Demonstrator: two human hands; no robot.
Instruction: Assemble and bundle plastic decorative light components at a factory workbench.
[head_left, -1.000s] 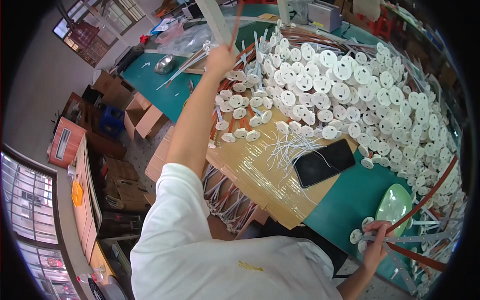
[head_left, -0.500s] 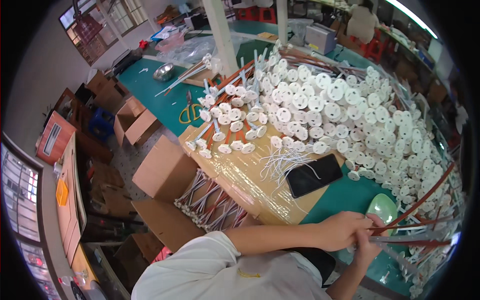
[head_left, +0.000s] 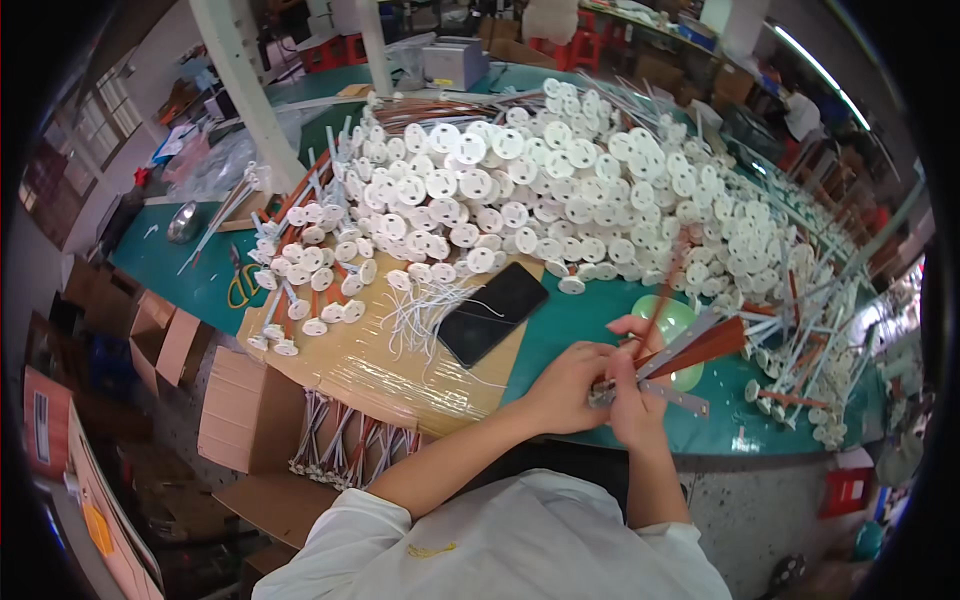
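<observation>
My left hand and my right hand meet near the table's front edge. Both are closed around a small bundle of flat strips, some reddish brown and some grey with holes at the end. The strips fan out to the right and upward from my fingers; their other ends are hidden in my hands. Behind the hands lies a light green bowl, partly covered by the strips. Beyond it spreads a big heap of white round discs on strip-like stems.
Left of my hands, a black phone and loose white strings lie on taped cardboard. Yellow-handled scissors and a metal bowl sit farther left. An open carton below holds several strips. More disc-ended strips lie at right.
My view has swung to the right, so the table appears shifted left. Both hands still hold the strips, which now spread in a wider fan and point more upward.
</observation>
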